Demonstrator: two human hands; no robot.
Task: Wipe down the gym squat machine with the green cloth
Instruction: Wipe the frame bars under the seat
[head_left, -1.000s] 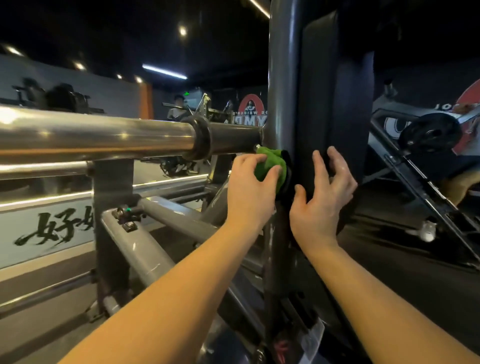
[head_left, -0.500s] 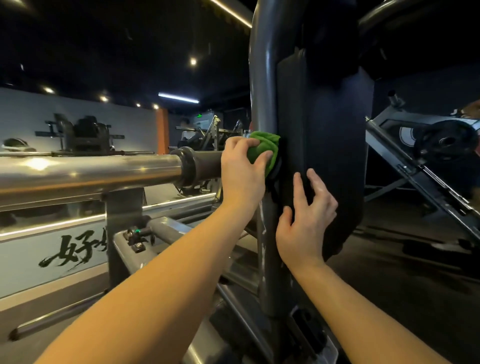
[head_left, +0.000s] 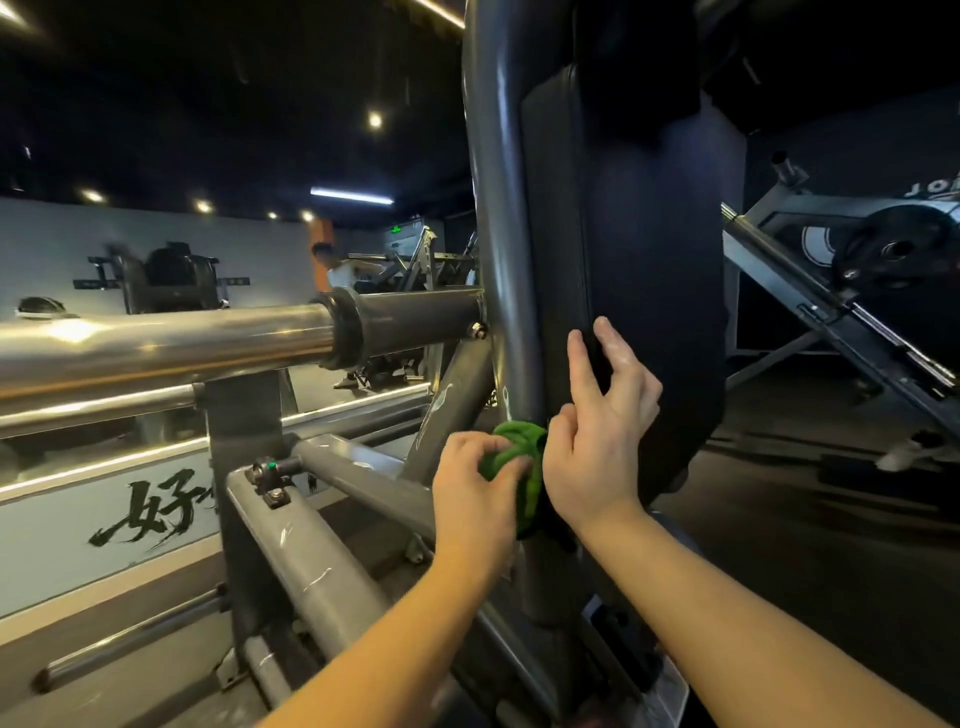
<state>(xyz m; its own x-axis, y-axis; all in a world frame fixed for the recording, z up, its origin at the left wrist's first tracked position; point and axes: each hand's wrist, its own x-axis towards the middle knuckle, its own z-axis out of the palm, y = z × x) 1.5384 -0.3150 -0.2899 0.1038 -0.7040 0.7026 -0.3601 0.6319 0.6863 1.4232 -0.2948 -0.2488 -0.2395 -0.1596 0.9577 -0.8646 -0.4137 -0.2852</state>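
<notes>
**Wiping the seam between post and pad on a squat machine**

Two bare forearms reach forward from the bottom of the view. The left hand (head_left: 475, 493) grips a bunched green cloth (head_left: 514, 441), its fingers curled around the cloth and pressing it against the lower part of the tall grey steel upright post (head_left: 498, 260) of the squat machine. The cloth sits right where the post meets the black padded backrest (head_left: 649, 260), which stands just right of the post. The right hand (head_left: 597, 447) holds nothing. Its index and middle fingers lie straight along the pad's edge, and its thumb bends towards the cloth.

The step in hand appears to be cleaning the narrow seam low on the post. The next move probably calls for firm pressure while sliding the cloth along the seam, then out onto the broad pad face, which looks unwiped.

Left of the post, a thick chrome horizontal bar (head_left: 166, 343) runs out towards the viewer. Further left and lower, a pale wall panel (head_left: 52, 545) carries black brush calligraphy (head_left: 150, 512). The first character reads "好", and the rest is hidden by the frame.

Far right of the post, a black round weight plate (head_left: 893, 249) hangs on another machine. White letters (head_left: 930, 188) above it are cut off and unreadable. Beyond the post to the left, a small green lit sign (head_left: 396, 229) is too small to read.
</notes>
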